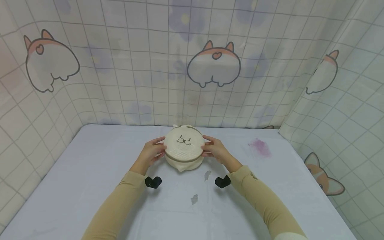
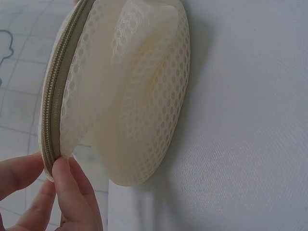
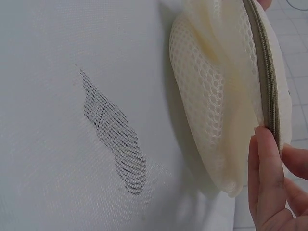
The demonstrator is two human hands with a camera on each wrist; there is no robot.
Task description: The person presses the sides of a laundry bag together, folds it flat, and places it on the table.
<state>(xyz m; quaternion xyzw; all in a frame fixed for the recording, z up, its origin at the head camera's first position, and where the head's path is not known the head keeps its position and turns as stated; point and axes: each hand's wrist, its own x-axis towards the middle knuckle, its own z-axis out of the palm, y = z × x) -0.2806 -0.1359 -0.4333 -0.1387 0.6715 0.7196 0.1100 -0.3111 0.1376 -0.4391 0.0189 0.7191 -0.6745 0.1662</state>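
A round cream mesh laundry bag [image 1: 183, 146] with a glasses drawing on its lid stands near the table's back edge. Along its rim runs a tan zipper [image 2: 54, 96], which looks closed where it shows. My left hand [image 1: 151, 151] pinches the rim at the left side, fingertips on the zipper edge. On the opposite side my right hand [image 1: 216, 150] pinches the rim between thumb and fingers, as the right wrist view also shows. Below the rim the soft mesh body [image 3: 207, 96] sags in folds onto the table. Whatever the bag may contain is hidden.
The white-covered table [image 1: 99, 160] reaches back to a checked curtain [image 1: 135, 66] with cartoon animals. Grey worn patches [image 1: 194, 199] mark the cover in front of the bag, and a pink stain [image 1: 260, 147] lies to the right. Black wrist pieces [image 1: 153, 182] sit by both cuffs.
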